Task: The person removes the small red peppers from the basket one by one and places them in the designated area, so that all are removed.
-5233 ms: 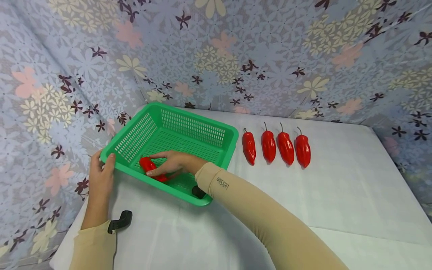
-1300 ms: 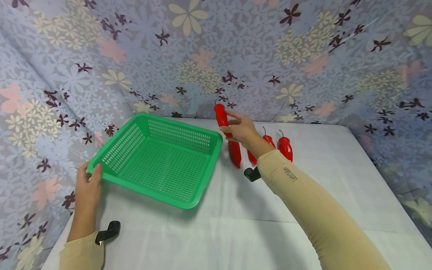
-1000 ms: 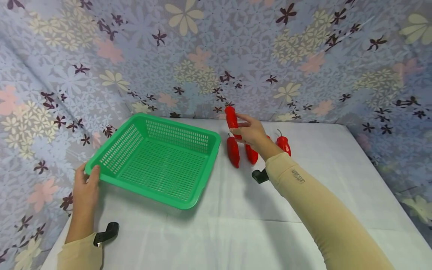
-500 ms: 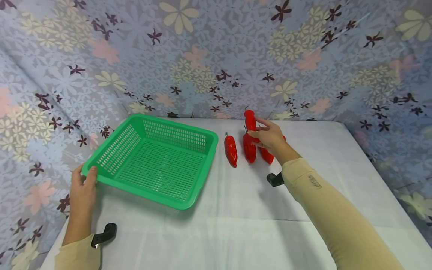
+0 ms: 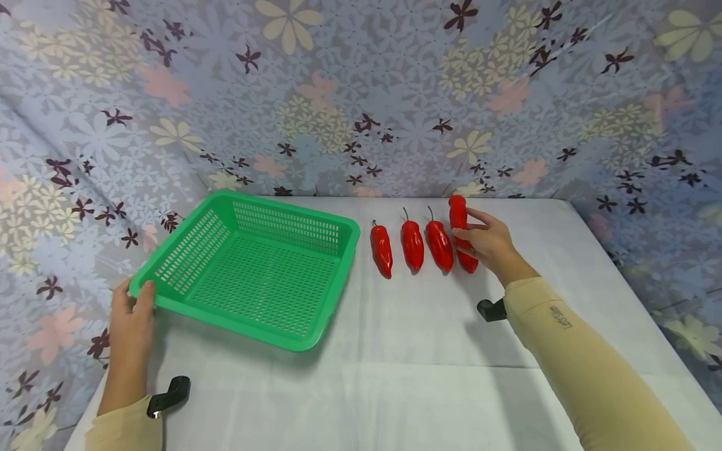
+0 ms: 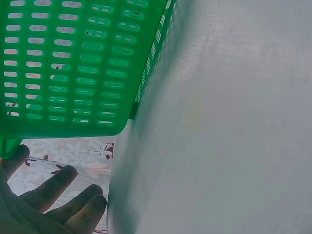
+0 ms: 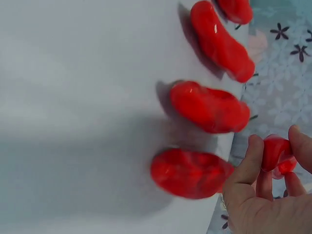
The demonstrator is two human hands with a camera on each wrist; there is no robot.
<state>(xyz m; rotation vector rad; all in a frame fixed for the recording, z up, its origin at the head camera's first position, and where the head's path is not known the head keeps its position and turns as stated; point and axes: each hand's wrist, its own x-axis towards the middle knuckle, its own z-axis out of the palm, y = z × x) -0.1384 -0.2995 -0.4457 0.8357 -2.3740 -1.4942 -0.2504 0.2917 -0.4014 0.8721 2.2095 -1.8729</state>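
Observation:
My left hand (image 5: pixel 131 322) grips the near left corner of a green plastic basket (image 5: pixel 225 316), thumb over the rim. In the left wrist view, its other fingers stretch out below the corner. Up at the right end of the row, my right hand (image 5: pixel 492 244) pinches a red pepper (image 5: pixel 458 212) between thumb and fingers, held above the table. Beneath it lies another red pepper (image 5: pixel 467 260), partly covered by the hand. Further left in the row are a slim red pepper (image 5: pixel 381 250), a second pepper (image 5: pixel 412 246) and a third pepper (image 5: pixel 439 245), stems pointing away.
A white cloth covers the table (image 5: pixel 395 351). Flowered fabric (image 5: pixel 361 100) rises along its back and sides. The basket stands to the left of the row, a short gap from the slim pepper. Black wrist cameras (image 5: pixel 169 398) sit on both wrists.
My right hand has lifted a pepper out of the basket and carried it rightward above the row to its right end. My left hand stays on the basket corner; the head view has shifted.

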